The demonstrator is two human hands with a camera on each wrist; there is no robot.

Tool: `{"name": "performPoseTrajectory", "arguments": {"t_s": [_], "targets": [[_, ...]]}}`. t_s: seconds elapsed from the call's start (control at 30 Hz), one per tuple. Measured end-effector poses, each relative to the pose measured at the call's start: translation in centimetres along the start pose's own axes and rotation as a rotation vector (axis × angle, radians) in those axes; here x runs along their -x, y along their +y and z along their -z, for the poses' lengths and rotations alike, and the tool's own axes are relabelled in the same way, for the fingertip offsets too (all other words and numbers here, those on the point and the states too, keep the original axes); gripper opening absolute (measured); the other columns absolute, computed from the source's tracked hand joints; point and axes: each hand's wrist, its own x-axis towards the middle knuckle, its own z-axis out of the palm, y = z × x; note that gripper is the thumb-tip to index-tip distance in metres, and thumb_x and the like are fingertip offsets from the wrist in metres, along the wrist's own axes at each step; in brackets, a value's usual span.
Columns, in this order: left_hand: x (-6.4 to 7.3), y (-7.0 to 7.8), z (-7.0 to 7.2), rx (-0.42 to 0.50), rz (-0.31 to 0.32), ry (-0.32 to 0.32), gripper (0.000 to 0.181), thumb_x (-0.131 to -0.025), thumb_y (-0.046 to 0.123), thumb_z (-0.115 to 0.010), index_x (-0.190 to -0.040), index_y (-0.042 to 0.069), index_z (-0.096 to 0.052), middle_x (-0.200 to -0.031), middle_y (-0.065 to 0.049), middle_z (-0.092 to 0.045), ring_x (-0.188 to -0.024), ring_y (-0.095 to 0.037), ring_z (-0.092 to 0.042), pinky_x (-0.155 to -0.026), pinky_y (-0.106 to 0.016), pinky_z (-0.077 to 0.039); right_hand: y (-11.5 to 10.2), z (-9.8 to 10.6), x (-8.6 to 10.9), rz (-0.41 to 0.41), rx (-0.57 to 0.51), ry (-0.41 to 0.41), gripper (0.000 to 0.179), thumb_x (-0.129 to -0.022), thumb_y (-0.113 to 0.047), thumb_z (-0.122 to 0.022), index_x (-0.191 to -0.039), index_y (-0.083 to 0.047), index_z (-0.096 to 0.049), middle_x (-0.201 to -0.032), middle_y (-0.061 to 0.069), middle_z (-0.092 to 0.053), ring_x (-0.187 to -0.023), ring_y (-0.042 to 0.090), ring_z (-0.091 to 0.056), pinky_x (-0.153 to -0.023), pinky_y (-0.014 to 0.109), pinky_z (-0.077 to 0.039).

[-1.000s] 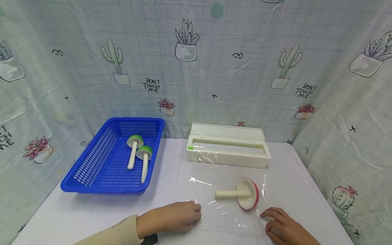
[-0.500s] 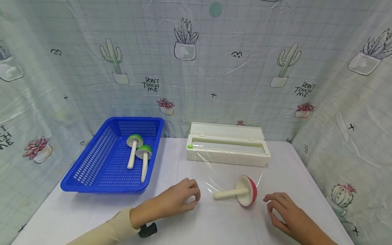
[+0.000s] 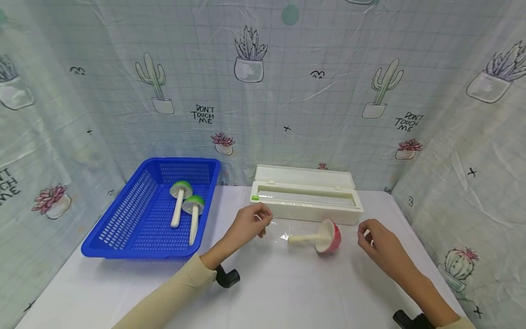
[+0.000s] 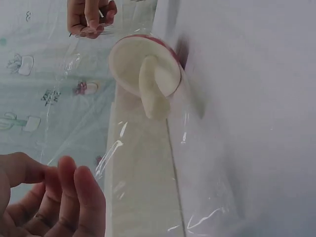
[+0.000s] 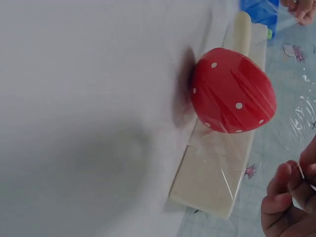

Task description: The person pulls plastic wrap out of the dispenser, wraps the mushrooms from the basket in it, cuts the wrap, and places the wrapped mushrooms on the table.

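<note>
over the table [image 3: 304, 288] at lower centre, your left hand [image 3: 248, 224] and right hand [image 3: 382, 244] pinch film [image 4: 115, 148]: draw it evenly.

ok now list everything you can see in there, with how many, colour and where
table: 1, white, under everything
backdrop: 1, pale grey-green with cactus prints, behind and at both sides
basket: 1, blue, left side of the table
green-capped mushrooms: 2, green and white, in the basket
box: 1, off-white, back of the table, lid open
slider: 1, green, left end of the box
red-capped mushroom: 1, red with white dots and cream, in front of the box, stem toward the basket
film: 1 sheet, clear, across the red-capped mushroom
sleeves: 2, beige, on both arms
wrist devices: 2, black, one per wrist
left hand: 1, bare, pinching the film
right hand: 1, bare, pinching the film
</note>
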Motion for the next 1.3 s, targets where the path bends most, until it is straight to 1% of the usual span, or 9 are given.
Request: {"name": "performPoseTrajectory", "arguments": {"t_s": [0.13, 0.27, 0.53, 0.7, 0.8, 0.93, 1.03, 1.17, 1.3], "targets": [[-2.0, -0.8, -0.8, 0.198, 0.097, 0.037, 0.014, -0.101, 0.005, -0.061, -0.108, -0.007, -0.062, -0.085, -0.014, -0.072, -0.067, -0.023, -0.073, -0.06, -0.035, -0.062, 0.9, -0.7, -2.6, -0.156, -0.133, -0.053, 0.006, -0.099, -0.007, -0.057, -0.103, -0.003, -0.056, -0.097, 0.012, -0.066, -0.069, 0.015, -0.064, -0.054, 0.024, -0.05], [-3.2, -1.7, -1.9, 0.309, 0.112, 0.045, 0.02, -0.101, 0.004, -0.06, -0.116, -0.009, -0.058, -0.105, -0.022, -0.074, -0.086, -0.032, -0.076, -0.07, -0.036, -0.063, 2.0, -1.8, -4.6, -0.26, -0.283, -0.042, 0.014, -0.102, -0.01, -0.055, -0.108, 0.002, -0.056, -0.103, 0.021, -0.067, -0.07, 0.019, -0.071, -0.061, 0.027, -0.058], [-3.0, -2.9, -3.6, 0.132, 0.037, -0.083, 0.039, -0.096, 0.001, -0.067, -0.132, -0.005, -0.054, -0.132, -0.019, -0.065, -0.113, -0.03, -0.069, -0.085, -0.029, -0.059, 2.8, -4.1, -5.4, -0.285, -0.296, 0.017, 0.023, -0.103, -0.014, -0.061, -0.116, 0.004, -0.061, -0.104, 0.02, -0.071, -0.091, 0.026, -0.073, -0.067, 0.013, -0.051], [-2.4, -3.5, -4.1, 0.021, 0.027, -0.165, 0.054, -0.093, 0.004, -0.073, -0.139, -0.006, -0.046, -0.139, -0.02, -0.059, -0.122, -0.033, -0.064, -0.092, -0.033, -0.057, 2.8, -4.7, -4.3, -0.202, -0.447, 0.0, 0.033, -0.099, 0.003, -0.06, -0.128, 0.006, -0.046, -0.125, 0.024, -0.06, -0.106, 0.021, -0.069, -0.077, 0.009, -0.051], [-2.1, -3.9, -4.5, -0.024, 0.047, -0.208, 0.067, -0.091, 0.009, -0.077, -0.144, -0.003, -0.038, -0.146, -0.019, -0.054, -0.126, -0.032, -0.061, -0.095, -0.038, -0.056, 3.0, -5.2, -3.5, -0.074, -0.494, -0.032, 0.044, -0.09, 0.014, -0.064, -0.128, 0.006, -0.044, -0.128, 0.022, -0.051, -0.113, 0.009, -0.06, -0.088, 0.009, -0.05], [-2.1, -4.0, -4.9, -0.092, 0.015, -0.252, 0.068, -0.089, 0.012, -0.08, -0.138, 0.002, -0.034, -0.148, -0.02, -0.051, -0.13, -0.032, -0.058, -0.097, -0.04, -0.055, 3.3, -6.2, -2.8, 0.146, -0.399, -0.05, 0.067, -0.075, 0.02, -0.076, -0.132, 0.002, -0.045, -0.131, 0.013, -0.049, -0.12, 0.006, -0.049, -0.101, 0.008, -0.04], [-2.3, -3.9, -5.3, -0.241, -0.069, -0.267, 0.055, -0.087, 0.014, -0.083, -0.126, 0.004, -0.045, -0.14, -0.018, -0.054, -0.124, -0.03, -0.061, -0.093, -0.036, -0.054, 3.3, -7.0, -2.6, 0.263, -0.324, -0.017, 0.089, -0.062, 0.018, -0.087, -0.137, 0.005, -0.04, -0.134, 0.014, -0.046, -0.124, 0.017, -0.046, -0.104, 0.005, -0.033], [-2.4, -3.6, -6.0, -0.45, -0.158, -0.255, 0.036, -0.085, 0.018, -0.085, -0.112, 0.008, -0.061, -0.127, -0.013, -0.051, -0.099, -0.021, -0.058, -0.083, -0.029, -0.051, 3.0, -7.9, -2.7, 0.314, -0.184, 0.066, 0.102, -0.051, 0.004, -0.1, -0.133, 0.008, -0.039, -0.133, 0.02, -0.047, -0.12, 0.029, -0.046, -0.102, 0.004, -0.034], [-2.3, -3.4, -6.6, -0.522, -0.211, -0.222, 0.027, -0.084, 0.016, -0.086, -0.101, 0.009, -0.067, -0.117, -0.01, -0.049, -0.091, -0.017, -0.05, -0.079, -0.027, -0.048, 2.6, -7.6, -2.8, 0.298, -0.11, 0.081, 0.1, -0.053, -0.007, -0.102, -0.134, 0.006, -0.043, -0.13, 0.017, -0.052, -0.115, 0.025, -0.05, -0.095, 0.015, -0.046]]}}
